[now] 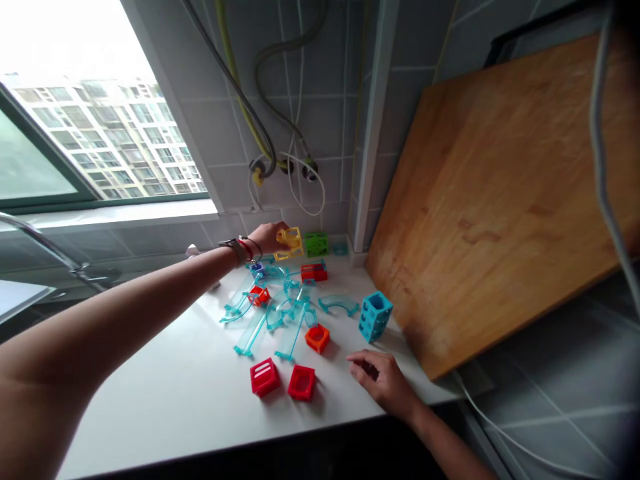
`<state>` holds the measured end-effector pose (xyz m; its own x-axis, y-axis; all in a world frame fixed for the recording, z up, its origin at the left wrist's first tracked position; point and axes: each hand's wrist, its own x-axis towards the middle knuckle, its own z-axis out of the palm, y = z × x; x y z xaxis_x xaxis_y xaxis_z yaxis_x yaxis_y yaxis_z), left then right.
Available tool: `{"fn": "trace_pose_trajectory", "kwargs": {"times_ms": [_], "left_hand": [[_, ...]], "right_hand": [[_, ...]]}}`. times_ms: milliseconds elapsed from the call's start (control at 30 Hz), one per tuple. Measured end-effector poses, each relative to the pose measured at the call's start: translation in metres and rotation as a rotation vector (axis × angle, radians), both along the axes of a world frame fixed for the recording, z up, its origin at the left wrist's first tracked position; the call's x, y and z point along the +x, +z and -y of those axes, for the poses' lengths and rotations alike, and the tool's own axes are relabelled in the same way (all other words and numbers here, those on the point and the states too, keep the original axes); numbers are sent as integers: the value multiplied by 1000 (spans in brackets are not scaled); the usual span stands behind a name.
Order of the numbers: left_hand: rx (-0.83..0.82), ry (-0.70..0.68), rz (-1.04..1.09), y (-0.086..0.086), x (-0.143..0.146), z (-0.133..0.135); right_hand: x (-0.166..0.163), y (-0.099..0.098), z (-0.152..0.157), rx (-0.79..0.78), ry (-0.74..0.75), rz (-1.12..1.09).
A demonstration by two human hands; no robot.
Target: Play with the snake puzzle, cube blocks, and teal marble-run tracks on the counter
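Note:
My left hand (pixel 269 237) reaches far across the white counter (pixel 170 393) and is closed on a yellow plastic block (pixel 290 241) near the tiled wall. A green block (pixel 316 243) stands just right of it. My right hand (pixel 383 381) rests on the counter near the front edge, fingers curled, holding nothing I can see. A tall blue block (pixel 375 316) stands just beyond it. Two red blocks (pixel 264 377) (pixel 302 383) lie left of that hand, with an orange one (pixel 317 337) behind them. Clear teal track pieces (pixel 280 313) lie scattered in the middle.
A large wooden board (pixel 500 200) leans against the wall at the right. Hoses and cables (pixel 270 147) hang down the tiled wall. A tap (pixel 60 260) and window are on the left. A white cable (pixel 505 433) runs off the counter's right end.

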<state>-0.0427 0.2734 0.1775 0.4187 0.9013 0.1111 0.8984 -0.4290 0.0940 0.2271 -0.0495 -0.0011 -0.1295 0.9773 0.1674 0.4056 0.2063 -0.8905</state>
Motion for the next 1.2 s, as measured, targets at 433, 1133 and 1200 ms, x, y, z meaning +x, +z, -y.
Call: {"fn": "trace_pose_trajectory", "kwargs": {"times_ms": [433, 1133, 1200], "left_hand": [[-107, 135, -176, -76, 24, -98], [43, 127, -170, -100, 48, -100], [47, 129, -170, -100, 49, -99]], "right_hand": [[8, 2, -6, -104, 34, -113], [7, 7, -7, -124, 31, -107], [7, 7, -7, -123, 27, -107]]}}
